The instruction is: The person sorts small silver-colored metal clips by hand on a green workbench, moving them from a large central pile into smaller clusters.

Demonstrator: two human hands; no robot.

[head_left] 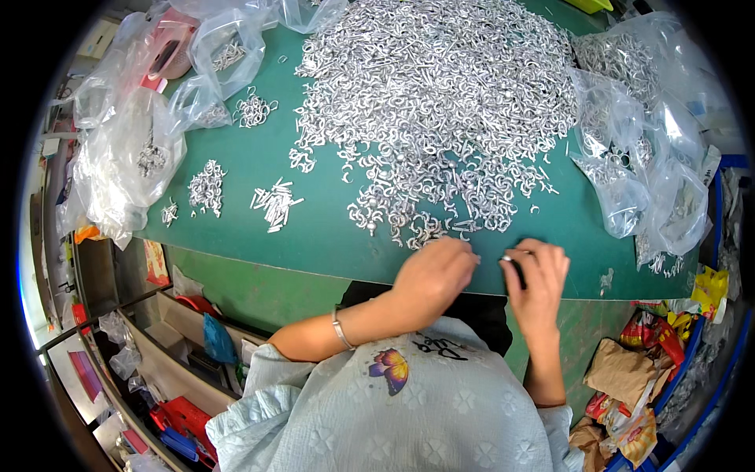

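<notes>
A broad heap of small silver metal pieces (440,86), many of them curved like hooks, covers the far middle of the green table (330,244). My left hand (435,275) is at the near edge of the heap, its fingers curled together; what they hold, if anything, is hidden. To its right my right hand (539,282) is closed in a pinch, with a small silver metal piece (506,258) showing at the fingertips. The two hands are apart, over the table's front edge. Its exact shape is too small to tell.
Left of the heap lie small piles of silver rods (275,204), curved pieces (207,189) and rings (255,110). Clear plastic bags (126,173) crowd the left side, and more bags of metal pieces (621,197) the right. An open drawer (181,334) stands below left.
</notes>
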